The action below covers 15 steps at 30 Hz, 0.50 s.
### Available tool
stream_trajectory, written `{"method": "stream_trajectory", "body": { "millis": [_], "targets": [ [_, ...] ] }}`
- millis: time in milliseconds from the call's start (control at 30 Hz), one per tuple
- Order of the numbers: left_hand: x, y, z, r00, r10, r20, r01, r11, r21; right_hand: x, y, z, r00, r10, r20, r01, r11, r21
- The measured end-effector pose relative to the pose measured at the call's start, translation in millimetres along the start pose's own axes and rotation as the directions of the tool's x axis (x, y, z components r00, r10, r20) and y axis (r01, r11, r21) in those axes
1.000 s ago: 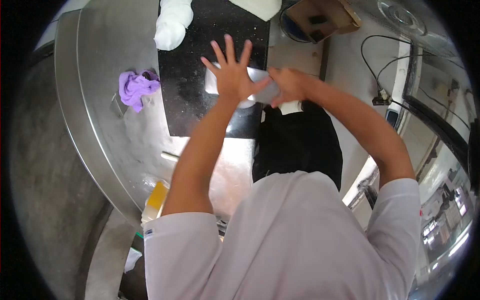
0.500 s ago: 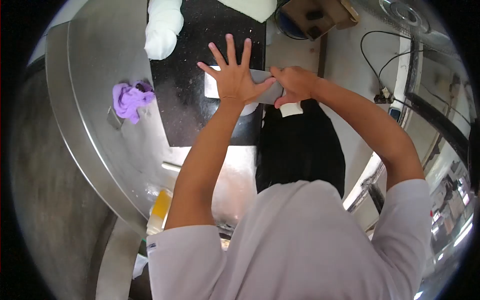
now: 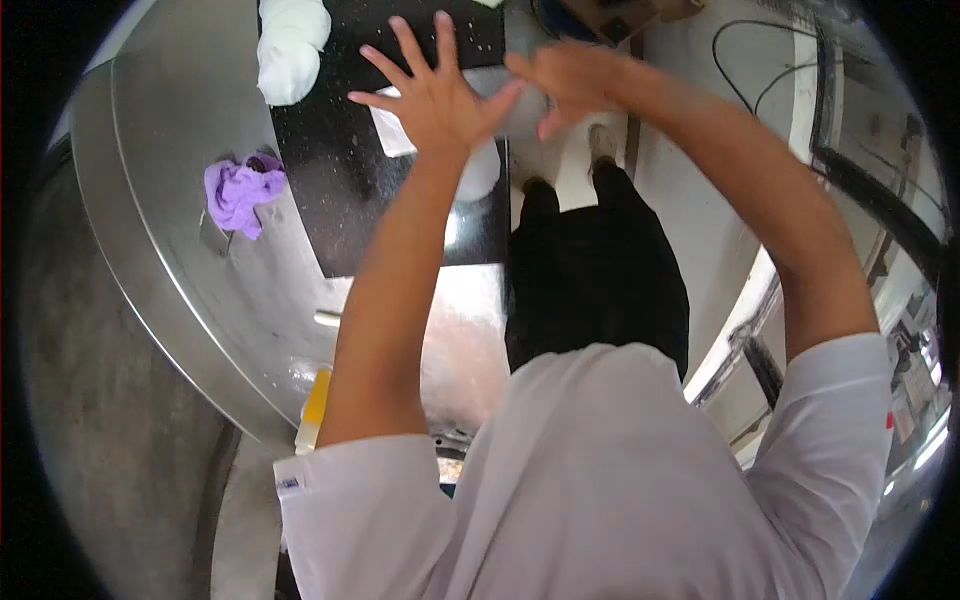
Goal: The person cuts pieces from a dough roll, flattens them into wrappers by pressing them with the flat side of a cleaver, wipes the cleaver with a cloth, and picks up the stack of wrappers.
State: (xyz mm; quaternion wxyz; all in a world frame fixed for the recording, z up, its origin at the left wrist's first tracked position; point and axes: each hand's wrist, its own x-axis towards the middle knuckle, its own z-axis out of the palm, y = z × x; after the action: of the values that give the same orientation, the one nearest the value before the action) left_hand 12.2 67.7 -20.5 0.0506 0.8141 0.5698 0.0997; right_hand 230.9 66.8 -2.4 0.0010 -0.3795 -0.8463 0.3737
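A broad, flat metal blade that looks like a cleaver (image 3: pixel 519 108) lies level over the dark speckled board (image 3: pixel 340 200). My right hand (image 3: pixel 570 82) is closed around its handle end, which is hidden and slightly blurred. My left hand (image 3: pixel 437 108) rests palm down on top of the blade, fingers spread wide and thumb reaching toward the right hand. The blade's shiny far end (image 3: pixel 392 128) shows beyond the left palm. Next to my left wrist, partly under the blade, is a smooth white rounded piece (image 3: pixel 480 175), perhaps dough.
A large white lumpy mass (image 3: pixel 292 50) sits at the board's far left. On the steel counter (image 3: pixel 185 130) lie a crumpled purple cloth (image 3: pixel 242 192), a short pale stick (image 3: pixel 328 318) and a yellow-and-white container (image 3: pixel 314 405). A cardboard box (image 3: pixel 625 15) stands beyond the right hand.
Both hands and the blade have moved farther from my body across the board. More of the white rounded piece shows. The view has shifted, and a shoe now appears.
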Motion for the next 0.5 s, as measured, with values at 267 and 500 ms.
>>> {"method": "stream_trajectory", "body": {
  "millis": [267, 500],
  "targets": [
    [-12, -3, 5, 0.995, 0.070, 0.070, -0.073, 0.997, 0.038, -9, -12, 29, 0.996, 0.092, -0.005, -0.091, 0.992, 0.088],
    [44, 15, -51, 0.936, -0.001, 0.351, -0.049, 0.990, 0.136, 15, 9, 22, 0.972, -0.010, -0.233, 0.052, 0.983, 0.176]
  ]
}}
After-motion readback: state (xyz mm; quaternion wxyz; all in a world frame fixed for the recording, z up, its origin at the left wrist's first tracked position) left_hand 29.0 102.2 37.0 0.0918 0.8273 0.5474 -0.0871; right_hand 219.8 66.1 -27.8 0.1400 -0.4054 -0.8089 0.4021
